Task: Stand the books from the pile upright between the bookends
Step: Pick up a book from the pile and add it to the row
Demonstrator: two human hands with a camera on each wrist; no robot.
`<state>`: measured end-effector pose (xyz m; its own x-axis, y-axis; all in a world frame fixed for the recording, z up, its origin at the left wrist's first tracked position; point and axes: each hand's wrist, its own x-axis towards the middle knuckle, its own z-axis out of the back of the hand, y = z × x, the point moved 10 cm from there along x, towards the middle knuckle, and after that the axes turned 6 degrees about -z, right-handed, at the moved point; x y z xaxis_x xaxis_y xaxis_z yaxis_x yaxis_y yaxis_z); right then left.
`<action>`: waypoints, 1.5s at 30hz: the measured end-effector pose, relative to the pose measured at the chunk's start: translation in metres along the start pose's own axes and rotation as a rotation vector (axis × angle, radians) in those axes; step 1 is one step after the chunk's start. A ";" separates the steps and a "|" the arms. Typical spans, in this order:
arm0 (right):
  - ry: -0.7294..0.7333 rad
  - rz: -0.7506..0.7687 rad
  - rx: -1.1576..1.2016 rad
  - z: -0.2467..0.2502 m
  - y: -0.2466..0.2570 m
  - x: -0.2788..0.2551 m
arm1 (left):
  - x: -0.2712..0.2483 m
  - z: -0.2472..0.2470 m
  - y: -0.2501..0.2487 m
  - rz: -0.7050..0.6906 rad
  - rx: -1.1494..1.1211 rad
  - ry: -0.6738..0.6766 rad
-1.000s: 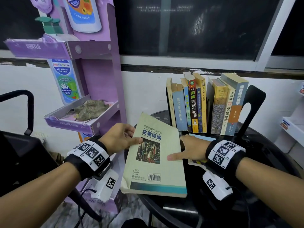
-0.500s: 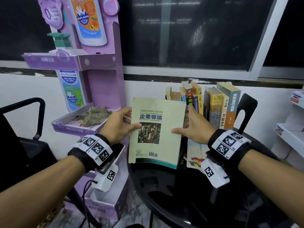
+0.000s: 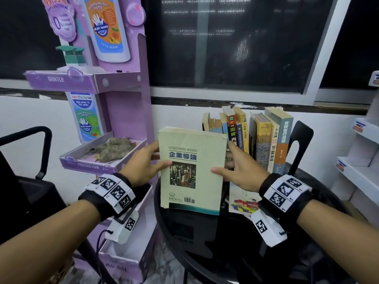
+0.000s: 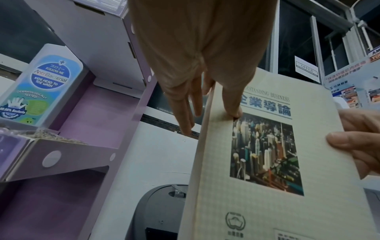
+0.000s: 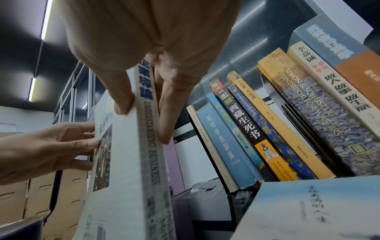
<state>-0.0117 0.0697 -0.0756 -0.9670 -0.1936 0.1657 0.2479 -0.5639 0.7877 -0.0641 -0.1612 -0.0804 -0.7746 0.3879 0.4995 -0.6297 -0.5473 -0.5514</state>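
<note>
Cream book [image 3: 191,171]: upright, cover facing the camera, lower edge at the black round table [image 3: 205,253], in front of the left end of the book row [image 3: 246,136].
Left hand [image 3: 141,165]: thumb on the cover, fingers behind; holding the left edge.
Right hand [image 3: 240,171]: thumb on the cover, fingers behind the spine; holding the spine side.
Bookend [image 3: 301,144]: black, right of the row.
Remaining book [image 3: 244,199]: flat on the table, beneath the right hand.
</note>
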 end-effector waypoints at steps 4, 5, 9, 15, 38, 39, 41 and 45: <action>-0.039 0.022 -0.011 0.001 0.001 0.000 | 0.005 0.000 0.002 0.012 0.053 0.015; -0.046 0.027 -0.013 0.001 0.001 0.000 | 0.006 0.000 0.001 0.021 0.071 0.016; -0.064 0.032 -0.026 0.005 0.001 0.003 | 0.012 0.000 -0.005 0.040 0.100 0.027; -0.135 0.043 0.010 0.038 0.005 -0.002 | 0.040 0.000 -0.033 -0.024 0.088 0.021; -0.682 -0.154 -0.162 0.245 -0.066 -0.124 | 0.216 -0.173 -0.214 -0.418 0.415 0.285; -0.696 -0.165 -0.181 0.249 -0.068 -0.126 | 0.220 -0.180 -0.218 -0.429 0.432 0.303; -0.731 -0.182 -0.233 0.256 -0.071 -0.131 | 0.230 -0.194 -0.221 -0.429 0.461 0.327; -0.754 -0.193 -0.278 0.264 -0.075 -0.137 | 0.251 -0.221 -0.217 -0.421 0.489 0.364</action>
<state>0.0869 0.3505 -0.0004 -0.7493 0.4622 0.4742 -0.0166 -0.7290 0.6843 -0.1349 0.2184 0.0166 -0.4977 0.8128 0.3028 -0.8453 -0.5328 0.0406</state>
